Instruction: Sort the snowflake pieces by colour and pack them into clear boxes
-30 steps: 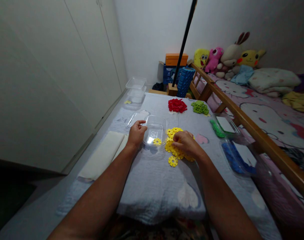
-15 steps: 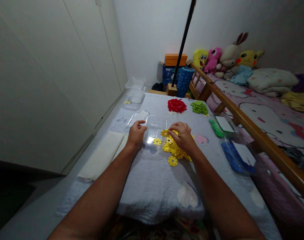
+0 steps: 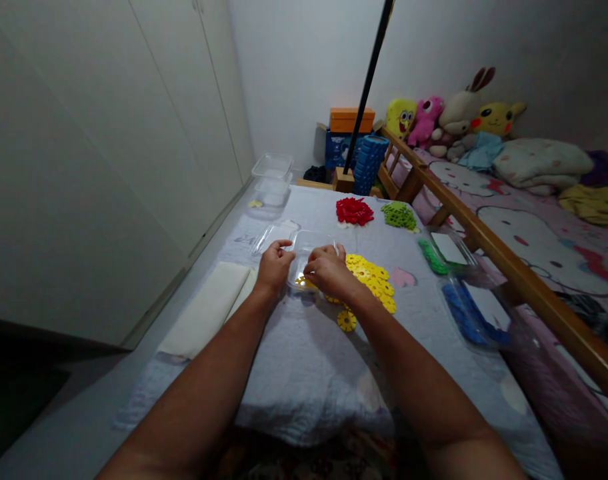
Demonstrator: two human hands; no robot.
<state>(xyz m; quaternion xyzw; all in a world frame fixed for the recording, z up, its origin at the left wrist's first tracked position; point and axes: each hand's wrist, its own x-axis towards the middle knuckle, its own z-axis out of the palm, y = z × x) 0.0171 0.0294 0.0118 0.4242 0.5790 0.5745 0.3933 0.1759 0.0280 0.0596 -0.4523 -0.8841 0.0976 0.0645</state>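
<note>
My left hand (image 3: 275, 267) grips the left rim of a clear plastic container (image 3: 314, 235) on the cloth. Over the inside of that container, my right hand (image 3: 329, 270) is closed in a pinch, fingertips down at a yellow notched plastic disc (image 3: 302, 282). My fingers partly cover the disc and the container floor. Just right of the container lies a heap of similar yellow discs (image 3: 377, 283), half behind my right wrist. One loose yellow disc (image 3: 347, 321) rests at the heap's near edge. A clear lid (image 3: 268, 239) lies behind my left hand.
Farther back are red pieces (image 3: 354, 211) and light green pieces (image 3: 399, 215). Boxes of green pieces (image 3: 434, 257) and blue pieces (image 3: 467, 317) stand along the right edge by the wooden bed rail (image 3: 484, 213). Folded cream cloth (image 3: 204, 310) lies left; empty clear containers (image 3: 273, 167) stand back left.
My right hand has moved left from the yellow heap to over the container, carrying a yellow disc. My left hand has stayed at the container's left rim.
</note>
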